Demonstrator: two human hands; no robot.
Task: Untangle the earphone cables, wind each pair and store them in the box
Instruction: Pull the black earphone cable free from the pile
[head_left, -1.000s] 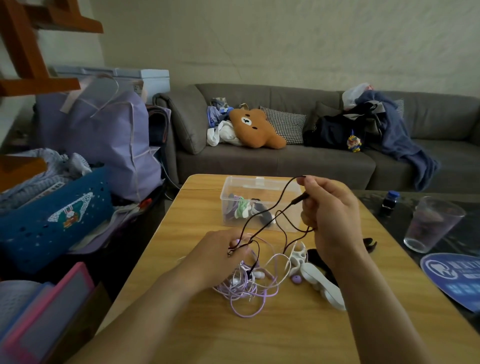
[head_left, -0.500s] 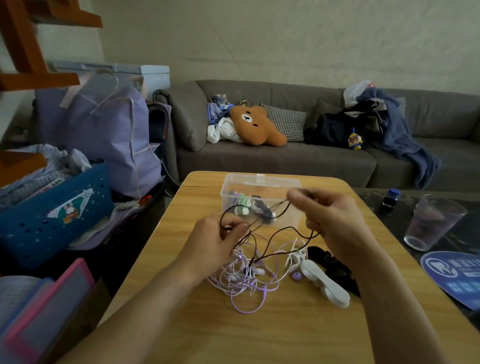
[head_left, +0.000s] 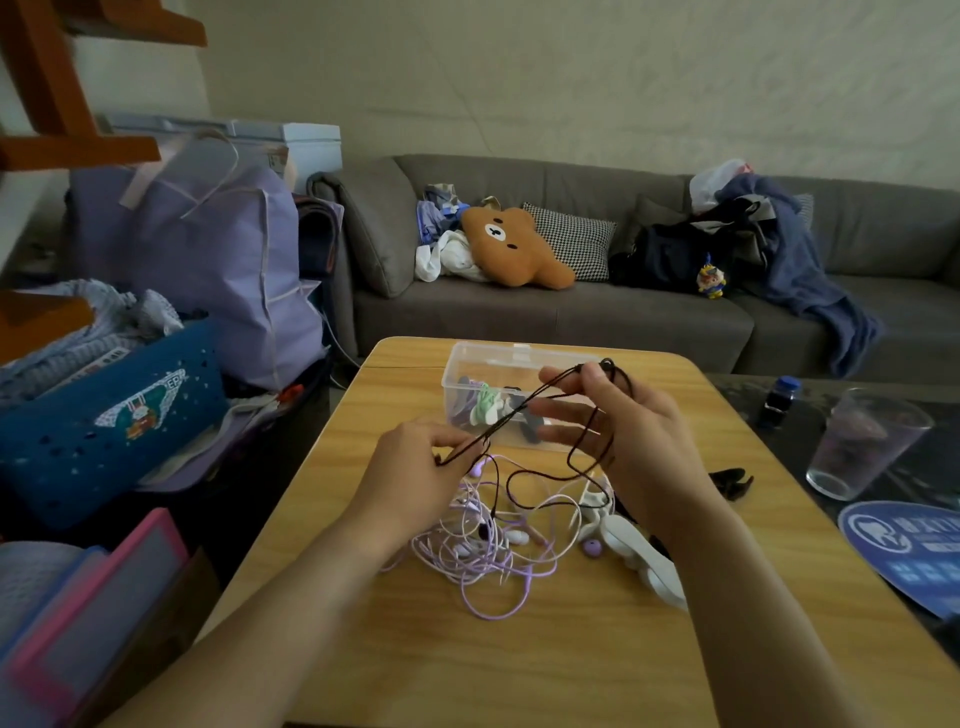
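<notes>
A dark earphone cable (head_left: 511, 415) stretches taut between my two hands above the wooden table (head_left: 571, 649). My left hand (head_left: 415, 467) pinches its lower end. My right hand (head_left: 628, 431) holds the upper end at the fingertips, with loops of the cable draped around its spread fingers. The slack hangs down into a tangle of purple and white earphone cables (head_left: 493, 551) on the table. Behind the hands stands the clear plastic box (head_left: 483, 358), open, with wound earphones inside.
White winders (head_left: 644, 561) and a small purple piece (head_left: 591, 546) lie right of the tangle; a black clip (head_left: 730, 480) lies further right. A plastic cup (head_left: 862, 441), a small bottle (head_left: 779, 400) and a blue fan (head_left: 914, 551) are at the right. Bags and a basket crowd the left.
My right hand has opened its fingers and taken loops of the dark cable around them. The left hand has stayed low, still pinching the cable, which is now pulled taut.
</notes>
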